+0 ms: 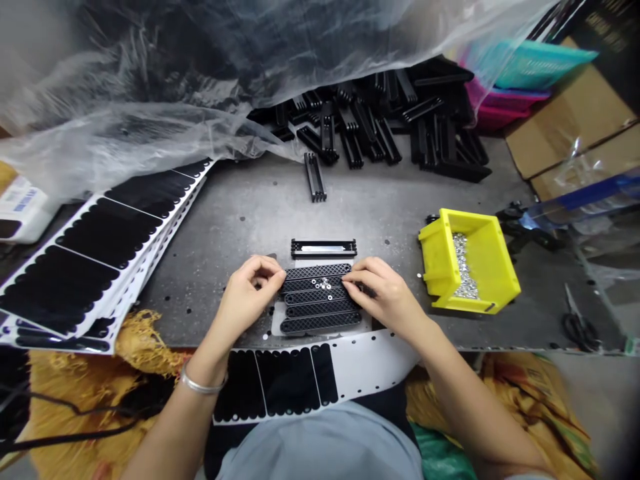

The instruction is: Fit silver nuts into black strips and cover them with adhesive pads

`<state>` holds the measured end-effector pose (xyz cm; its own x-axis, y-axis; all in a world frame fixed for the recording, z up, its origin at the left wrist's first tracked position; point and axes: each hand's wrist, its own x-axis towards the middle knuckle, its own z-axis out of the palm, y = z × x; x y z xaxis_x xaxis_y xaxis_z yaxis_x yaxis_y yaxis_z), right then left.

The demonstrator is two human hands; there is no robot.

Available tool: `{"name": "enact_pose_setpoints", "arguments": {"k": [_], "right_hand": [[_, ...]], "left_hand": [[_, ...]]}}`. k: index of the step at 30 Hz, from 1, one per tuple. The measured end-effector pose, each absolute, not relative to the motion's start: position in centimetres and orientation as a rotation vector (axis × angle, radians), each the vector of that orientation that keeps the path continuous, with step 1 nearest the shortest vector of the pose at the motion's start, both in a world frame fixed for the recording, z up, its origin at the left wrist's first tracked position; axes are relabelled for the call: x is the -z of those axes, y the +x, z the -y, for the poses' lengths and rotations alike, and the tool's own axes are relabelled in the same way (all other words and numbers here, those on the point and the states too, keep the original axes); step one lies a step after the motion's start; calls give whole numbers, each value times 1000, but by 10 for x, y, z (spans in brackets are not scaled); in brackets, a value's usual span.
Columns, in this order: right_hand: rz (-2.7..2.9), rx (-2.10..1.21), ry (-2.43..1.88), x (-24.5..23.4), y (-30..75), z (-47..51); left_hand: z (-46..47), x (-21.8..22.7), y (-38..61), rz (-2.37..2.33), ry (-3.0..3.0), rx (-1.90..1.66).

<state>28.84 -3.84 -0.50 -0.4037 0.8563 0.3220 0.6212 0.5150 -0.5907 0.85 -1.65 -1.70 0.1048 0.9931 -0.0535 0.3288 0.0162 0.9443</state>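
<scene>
Several black bars with a crosshatched face (pixel 323 310) lie side by side in front of me, with a few small metal nuts (pixel 325 285) scattered on the upper ones. My left hand (pixel 253 293) is closed in a pinch at the left ends of the top bars. At their right ends, the thumb and fingers of my right hand (pixel 383 293) are also pinched together. Whatever either pinch holds is too small or hidden to make out. Just beyond the bars rests a slotted black piece (pixel 324 249).
A yellow bin (pixel 470 260) of small metal parts stands at right, with scissors (pixel 580 323) farther right. Black slotted pieces (pixel 370 130) are heaped at the back under plastic sheeting (pixel 200 67). Black sticker sheets (pixel 110 233) are stacked left; another sheet (pixel 370 367) overlaps the front edge.
</scene>
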Motion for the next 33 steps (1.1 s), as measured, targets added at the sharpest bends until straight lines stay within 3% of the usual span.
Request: {"name": "enact_pose_setpoints", "arguments": {"k": [4,16,20,28,33], "right_hand": [[2146,-434,-1189,6,289,24],[2565,195,-1026,-3,301,32],[2570,341,-1203,-10,276,41],[2462,129,-1265,-8,278,44],[2409,-131,-1154,-3,273,46]], "left_hand": [[6,22,4,-1269,1196,-852],[-10,-2,0,-1211,1268,-559],[-3,3,4,-1207,1259,-605],[26,26,15,-1264,1200,-909],[23,11,19,-1383,1833,-936]]}}
